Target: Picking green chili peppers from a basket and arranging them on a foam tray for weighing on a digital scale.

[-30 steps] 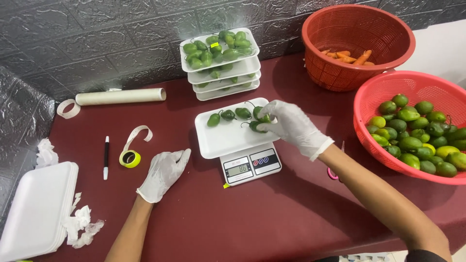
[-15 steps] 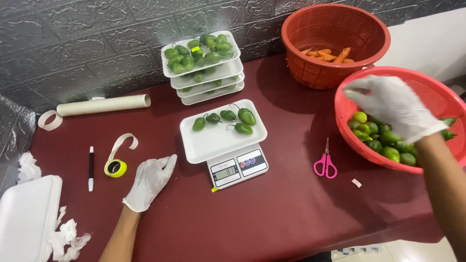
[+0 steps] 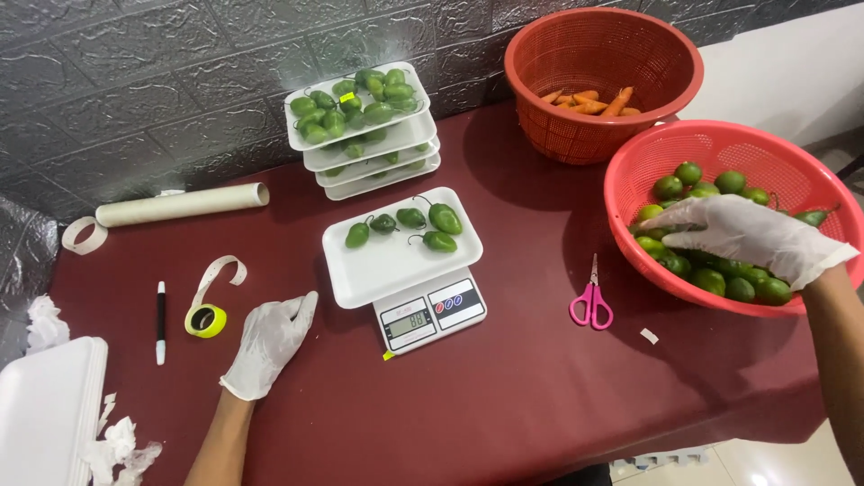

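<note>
1. Nearest the camera, the left hand (image 3: 266,344) in its white glove lies flat on the dark red surface (image 3: 504,405), palm down, fingers loosely spread and pointing toward the scale. It has hold of nothing; the forearm runs in from the bottom edge.
2. Just left of it lie a roll of yellow tape (image 3: 206,319) with its tail curled up and a slim black-and-white pen (image 3: 161,321). At the bottom-left corner there's a stack of empty white foam trays (image 3: 45,423) with crumpled white scraps (image 3: 117,447) beside it.
3. Centre stage: the small white digital kitchen scale (image 3: 430,313), carrying a white foam tray (image 3: 396,256) with four small green fruits (image 3: 414,225) along its far edge.
4. Right of the scale, pink-handled scissors (image 3: 590,301) lie on the surface, near the basket.
5. Now the right hand (image 3: 733,229), also gloved, reaches over the rim into the shallow red plastic basket (image 3: 630,193), palm down, fingers extended across the heap of green fruits (image 3: 711,274). Whether its grip has closed on one cannot be told; the fingertips are hidden among them.
6. Judging by this, picking well means taking single stemmed fruits lightly and keeping the resting hand off the scale so the reading stays true.
7. Farther back: a stack of filled white trays (image 3: 360,112), a cardboard tube (image 3: 180,204), and a deep orange-red basket (image 3: 601,63) with carrots (image 3: 589,101).
</note>
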